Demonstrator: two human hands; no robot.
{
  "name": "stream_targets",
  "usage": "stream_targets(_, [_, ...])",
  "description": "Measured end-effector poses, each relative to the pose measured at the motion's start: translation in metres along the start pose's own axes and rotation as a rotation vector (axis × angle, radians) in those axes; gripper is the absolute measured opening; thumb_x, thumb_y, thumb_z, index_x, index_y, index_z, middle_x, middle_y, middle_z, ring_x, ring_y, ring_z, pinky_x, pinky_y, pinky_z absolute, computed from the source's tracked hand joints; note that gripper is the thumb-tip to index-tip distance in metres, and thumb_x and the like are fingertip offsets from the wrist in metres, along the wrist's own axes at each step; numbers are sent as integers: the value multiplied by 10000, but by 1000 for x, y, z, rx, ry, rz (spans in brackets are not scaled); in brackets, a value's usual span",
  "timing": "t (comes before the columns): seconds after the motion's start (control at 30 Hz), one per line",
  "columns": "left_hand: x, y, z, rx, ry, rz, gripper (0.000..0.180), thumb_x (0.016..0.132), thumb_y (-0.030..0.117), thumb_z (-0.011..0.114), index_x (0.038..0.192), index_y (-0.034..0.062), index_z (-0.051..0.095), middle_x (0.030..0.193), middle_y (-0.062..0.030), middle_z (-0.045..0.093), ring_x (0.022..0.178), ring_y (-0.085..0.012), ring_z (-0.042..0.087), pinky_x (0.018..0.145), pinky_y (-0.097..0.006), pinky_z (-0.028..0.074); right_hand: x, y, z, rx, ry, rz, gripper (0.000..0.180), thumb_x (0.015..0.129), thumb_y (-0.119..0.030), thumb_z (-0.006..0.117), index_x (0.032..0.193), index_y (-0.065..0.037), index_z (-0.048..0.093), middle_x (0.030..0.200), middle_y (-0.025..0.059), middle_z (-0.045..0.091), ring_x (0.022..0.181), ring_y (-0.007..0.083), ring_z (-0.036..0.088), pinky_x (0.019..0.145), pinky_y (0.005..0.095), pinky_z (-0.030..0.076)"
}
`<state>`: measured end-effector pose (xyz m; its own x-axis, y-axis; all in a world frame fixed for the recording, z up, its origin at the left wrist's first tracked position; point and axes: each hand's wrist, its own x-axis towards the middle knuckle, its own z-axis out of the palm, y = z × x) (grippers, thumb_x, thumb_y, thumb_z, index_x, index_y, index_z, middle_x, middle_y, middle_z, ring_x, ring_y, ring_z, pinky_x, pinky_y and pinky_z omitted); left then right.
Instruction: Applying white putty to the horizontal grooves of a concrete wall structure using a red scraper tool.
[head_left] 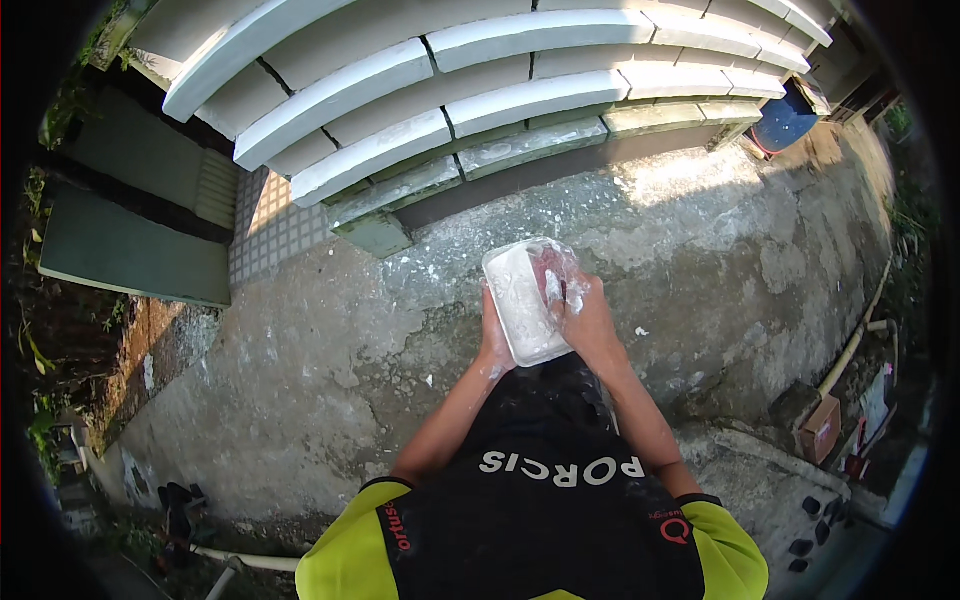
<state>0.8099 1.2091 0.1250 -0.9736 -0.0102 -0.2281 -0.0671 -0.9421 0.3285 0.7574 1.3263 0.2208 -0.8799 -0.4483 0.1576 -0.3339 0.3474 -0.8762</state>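
Observation:
I hold a clear rectangular plastic tub [520, 300] with white paste in it, out in front of my chest. My left hand [494, 338] grips the tub's left side from below. My right hand [586, 318] is on the right side, its fingers smeared white and reaching into the tub at the rim. Whether the right hand grasps the tub or only the paste, I cannot tell.
Stacks of long white moulded strips [480, 90] lie on green boards ahead. Rough concrete ground [330, 370] spreads around. A blue barrel [785, 122] stands far right, a cardboard box [820, 428] and a pipe [855, 345] at right, green boards [130, 250] at left.

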Motion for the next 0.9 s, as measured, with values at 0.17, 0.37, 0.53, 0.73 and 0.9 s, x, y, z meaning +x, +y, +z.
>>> stream_targets(0.17, [17,-2,21,-26,31,119,687,910,610,265,1366,108,373,1335,-73,458,1200,-243,472,1014,-412,385,18,6,-4,-31,-101,-75,537,694,58,512,1228,-5,500,881,276,600,801,446,599,713,400,489])
stream_targets(0.37, [36,-5,34,-126,-65,220,651,919,582,286,1360,111,378,1308,-83,470,1200,-241,467,1016,-412,384,49,-7,-24,12,-277,-64,541,698,54,516,1236,5,485,914,274,606,852,440,594,763,409,484])
stream_targets(0.53, [49,-15,48,-112,134,350,688,900,641,247,1337,132,398,1255,-70,505,1122,-244,526,954,-416,444,63,13,-28,-2,-309,-241,541,696,41,529,1234,1,485,971,277,585,897,440,561,817,426,456])
stream_targets(0.73, [52,-16,54,-124,-19,382,730,902,631,236,1390,97,328,1353,-96,446,1190,-261,484,1008,-422,392,93,23,-52,-34,-251,-216,544,695,66,545,1231,-18,497,984,274,592,912,427,586,779,411,481])
stream_targets(0.9, [60,-20,54,-77,58,428,709,904,629,245,1384,116,343,1340,-87,456,1188,-259,484,1012,-416,386,89,43,-27,-33,-304,-200,552,700,64,540,1243,-15,489,1006,283,582,912,424,583,795,407,479])
